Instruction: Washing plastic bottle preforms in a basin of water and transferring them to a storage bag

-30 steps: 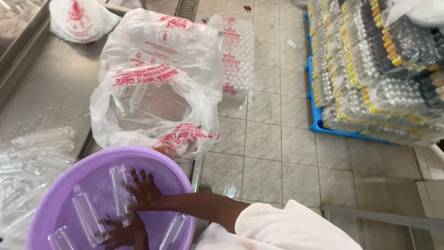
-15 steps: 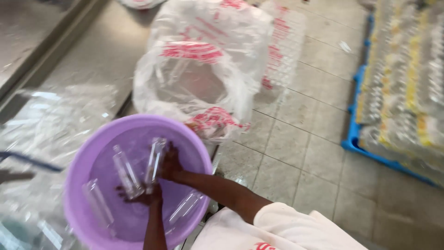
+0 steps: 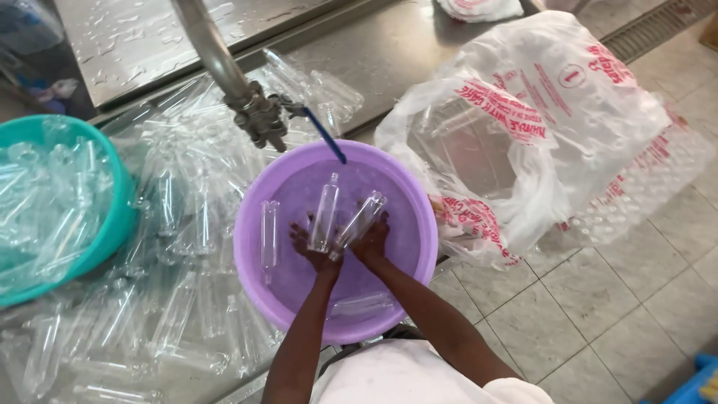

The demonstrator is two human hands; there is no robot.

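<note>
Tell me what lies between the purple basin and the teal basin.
In the head view, a heap of clear plastic bottles on the wet steel counter fills the stretch between the purple basin and the teal basin.

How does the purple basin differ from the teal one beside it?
The purple basin holds water and only a few clear bottles; the teal basin is heaped full of them. Both hands, left hand and right hand, work in the purple basin, none in the teal basin. Both are round plastic.

teal basin point(image 3: 112, 224): cut off at left edge | steel pipe point(image 3: 209, 52): top out of frame | left hand point(image 3: 314, 251): fingers hidden behind clear bottle point(image 3: 324, 213) | blue crate point(image 3: 703, 378): only a corner shows
</note>
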